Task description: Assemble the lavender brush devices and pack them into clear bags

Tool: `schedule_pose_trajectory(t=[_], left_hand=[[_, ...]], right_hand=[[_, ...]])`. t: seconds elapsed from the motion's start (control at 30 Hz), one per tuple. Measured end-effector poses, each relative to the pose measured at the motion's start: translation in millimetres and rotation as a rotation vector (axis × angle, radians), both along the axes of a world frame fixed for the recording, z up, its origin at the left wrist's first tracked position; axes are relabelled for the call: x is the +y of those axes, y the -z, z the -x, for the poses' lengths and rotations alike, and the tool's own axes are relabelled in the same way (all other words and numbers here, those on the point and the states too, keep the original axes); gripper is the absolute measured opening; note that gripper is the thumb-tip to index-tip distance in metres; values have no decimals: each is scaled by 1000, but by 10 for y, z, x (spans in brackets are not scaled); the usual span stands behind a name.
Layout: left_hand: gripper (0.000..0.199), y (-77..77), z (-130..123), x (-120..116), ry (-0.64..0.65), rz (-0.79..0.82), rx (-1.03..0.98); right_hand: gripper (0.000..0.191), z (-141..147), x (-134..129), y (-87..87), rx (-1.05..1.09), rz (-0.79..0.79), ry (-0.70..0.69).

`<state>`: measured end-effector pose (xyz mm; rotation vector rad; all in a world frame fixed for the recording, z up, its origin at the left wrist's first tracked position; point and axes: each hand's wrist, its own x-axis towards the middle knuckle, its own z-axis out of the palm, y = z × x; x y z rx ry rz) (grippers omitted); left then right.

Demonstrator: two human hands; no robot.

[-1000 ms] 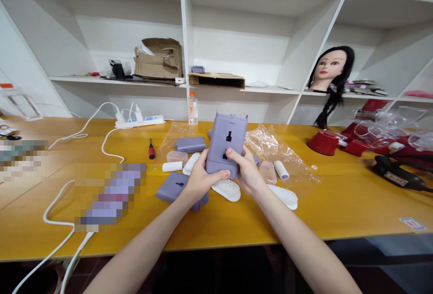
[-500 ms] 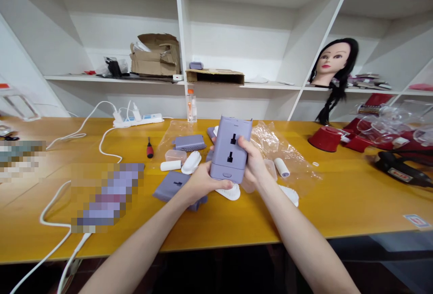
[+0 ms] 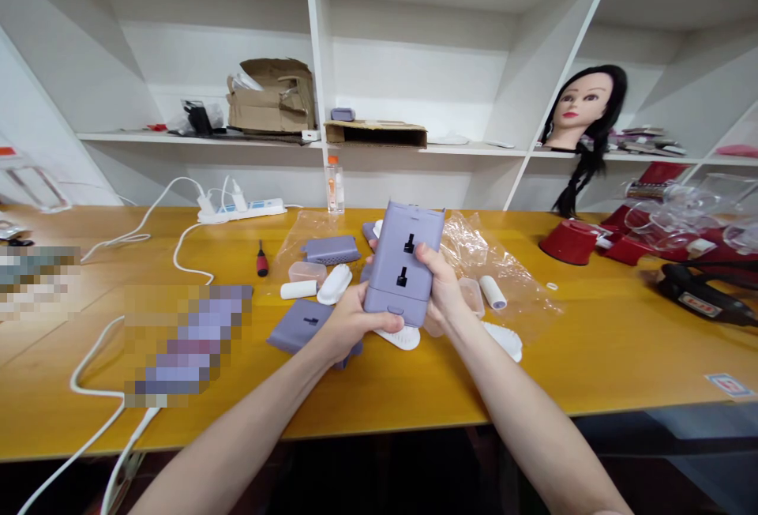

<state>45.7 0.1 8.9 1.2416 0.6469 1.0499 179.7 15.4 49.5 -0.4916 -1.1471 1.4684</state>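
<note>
A purple plastic casing (image 3: 388, 242) with two black cut-outs is held above the table between both hands. My left hand (image 3: 355, 317) grips its lower left corner, thumb along the bottom edge. On the right side my right hand (image 3: 443, 282) holds it, thumb on the front face near the upper cut-out. The fingers behind the casing are hidden. Around it lie a purple part (image 3: 332, 249), another purple casing (image 3: 299, 325), a white oval piece (image 3: 335, 284), a white cylinder (image 3: 299, 289) and a second white cylinder (image 3: 493, 292). A white oval grille (image 3: 406, 338) shows beneath the casing.
A red-handled screwdriver (image 3: 261, 262) lies left of the parts. Further left are a power strip (image 3: 242, 211), white cables and a pixelated device (image 3: 189, 345). Clear plastic film (image 3: 521, 286), red stands (image 3: 568, 243) and a black tool (image 3: 702, 294) are on the right. An orange-capped bottle (image 3: 335, 187) stands behind.
The casing has tilted slightly, its top shifting a little right and its bottom a little left and down. Both hands keep their hold and have barely moved.
</note>
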Motion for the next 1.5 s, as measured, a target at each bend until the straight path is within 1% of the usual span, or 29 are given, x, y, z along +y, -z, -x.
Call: schedule_pose_trajectory(t=[0.07,0.13,0.23,0.3,0.33,0.4,0.43,0.47,0.5,0.53,0.57,0.63,0.67,0.7,0.73,0.77,0.8,0.87,0.9,0.97,1.03,1.17,1.3,1.4,1.5], left_hand=[[31,-3,-4,-9,17,12,-5],[30,-7,-24,-20,4,40,3],[33,-18,-68,-35,-62,58,19],[36,-25,-79,-28,-137,13,62],[36,-27,-73,-17,-214,-43,124],[36,-23,-43,15,-467,-219,311],[37,-16,-25,29,-601,-319,408],[39,-8,-9,39,-704,-413,486],[41,2,0,42,-763,-494,531],[43,10,3,37,-777,-555,547],[45,17,-2,24,-759,-601,542],[48,20,-21,-14,-672,-656,491],[49,15,-29,-32,-615,-647,441],[50,6,-31,-45,-548,-602,368],[51,-6,-26,-52,-480,-524,276],[49,-20,-14,-52,-412,-412,179],[45,-35,3,-46,-335,-276,93],[39,-62,40,-25,-147,-13,-8],[37,-74,53,-16,-57,75,-28],[37,-89,63,-12,73,152,-45],[38,-94,49,-26,96,138,-53],[35,-91,2,-63,72,115,-21],[40,-75,-18,-66,32,110,24],[41,-49,-33,-56,5,119,16],[33,-28,-64,-65,-57,114,-35]], right_hand=[[45,11,-8,10,7,1,16],[42,13,-4,20,3,6,39],[38,-12,36,28,-20,9,72],[33,-34,71,28,-23,-1,168],[31,-38,83,28,-22,-12,239],[33,-20,86,34,-24,-32,356],[36,4,75,40,-31,-39,381],[39,36,56,49,-39,-42,384],[43,71,34,57,-46,-41,376],[45,105,10,65,-51,-36,368],[46,130,-10,70,-53,-32,366],[46,137,-28,69,-42,-18,368],[43,117,-24,63,-31,-9,360],[40,83,-12,54,-20,-1,338],[36,40,6,43,-11,3,302],[34,-6,27,33,-3,2,264],[34,-49,49,25,3,-1,231],[37,-111,88,22,11,-6,206],[37,-127,102,26,12,-3,209],[37,-133,117,45,1,11,217],[36,-121,118,67,-26,18,212],[33,-96,105,102,-49,34,231],[27,-84,98,131,-16,106,209],[21,-73,85,142,13,137,182],[19,-52,66,145,23,133,129]])
